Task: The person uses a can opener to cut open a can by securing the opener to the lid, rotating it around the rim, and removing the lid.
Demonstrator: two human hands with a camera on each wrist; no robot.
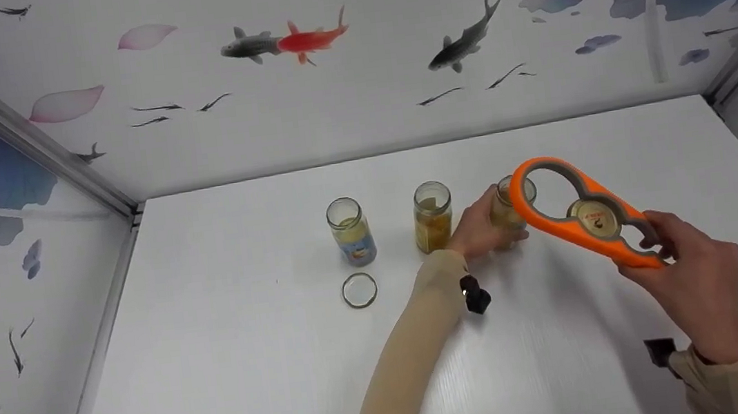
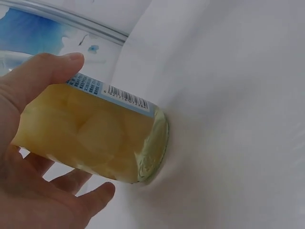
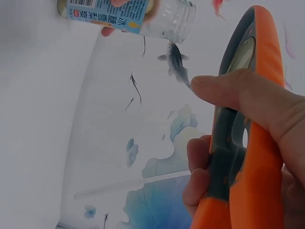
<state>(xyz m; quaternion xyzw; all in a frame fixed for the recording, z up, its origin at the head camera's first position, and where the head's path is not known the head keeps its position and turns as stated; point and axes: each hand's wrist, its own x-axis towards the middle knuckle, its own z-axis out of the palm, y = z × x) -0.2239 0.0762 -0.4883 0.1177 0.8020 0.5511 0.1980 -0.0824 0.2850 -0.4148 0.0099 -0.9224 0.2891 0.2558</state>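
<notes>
At the right of the row, my left hand (image 1: 481,230) grips a glass jar (image 2: 100,133) of pale fruit pieces in yellowish syrup. Its blue label carries a barcode, and the open glass mouth (image 3: 183,21) shows in the right wrist view. My right hand (image 1: 700,277) holds an orange jar opener (image 1: 570,231) with a grey inner lining, raised to the right of that jar. A round gold lid (image 1: 596,218) sits in the opener's middle opening. In the head view the opener's large ring overlaps the jar's top.
Two more lidless jars stand on the white table (image 1: 234,361): a middle jar (image 1: 433,224) with amber contents and a left jar (image 1: 353,236) with a blue label. A lid (image 1: 359,291) lies in front of the left jar. Printed panels (image 1: 372,109) enclose the table.
</notes>
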